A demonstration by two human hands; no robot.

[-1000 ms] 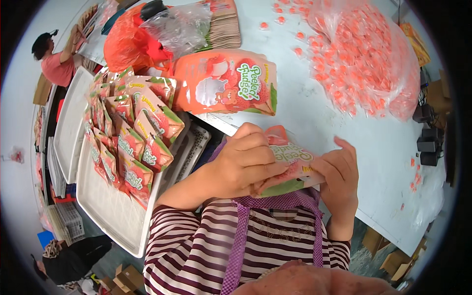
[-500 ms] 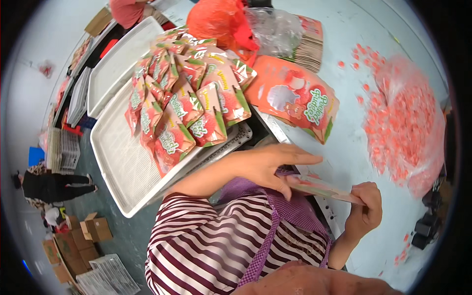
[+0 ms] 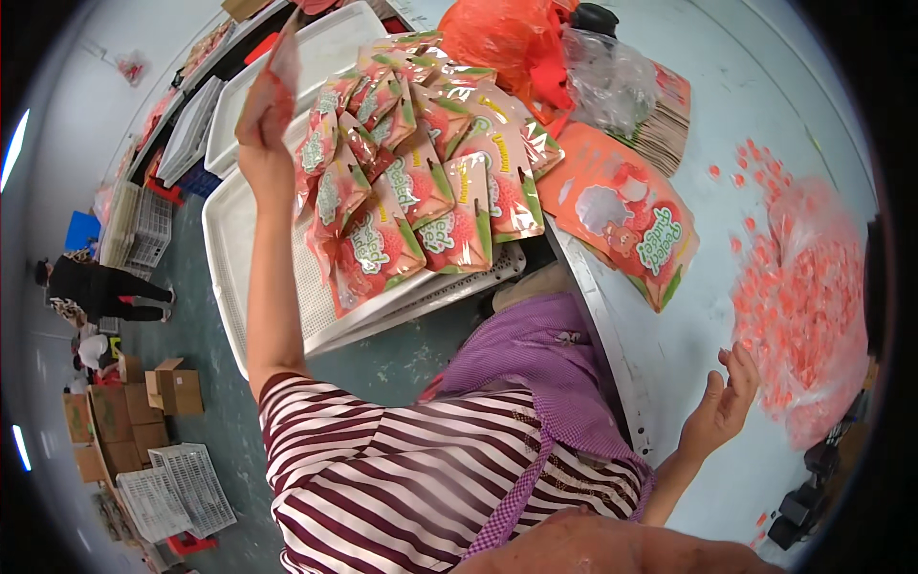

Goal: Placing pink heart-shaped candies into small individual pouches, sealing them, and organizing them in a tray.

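Raised over the far side of the white perforated tray (image 3: 239,277), my left hand (image 3: 262,143) grips a pink candy pouch (image 3: 273,84), seen blurred and nearly edge-on. Beside that arm, several filled pouches (image 3: 411,182) lie heaped on the tray, printed pink, red and green. My right hand (image 3: 722,407) is open and holds nothing, its fingers loosely extended above the light table. It is nearest to a clear bag of small pink-wrapped sweets (image 3: 803,306). Flat pouches (image 3: 631,210) overlap at the table's edge.
Behind the flat pouches sit a red plastic bag (image 3: 502,43), a crumpled clear bag (image 3: 607,81) and a stack of pouches (image 3: 667,124). Another white tray (image 3: 330,57) stands farther off. Cartons (image 3: 175,387), plastic crates (image 3: 191,488) and a person (image 3: 105,292) are at the left.
My left hand has swung out left and up over the tray, carrying the pouch. My right hand has let go of it and opened. The whole view has shifted a little.
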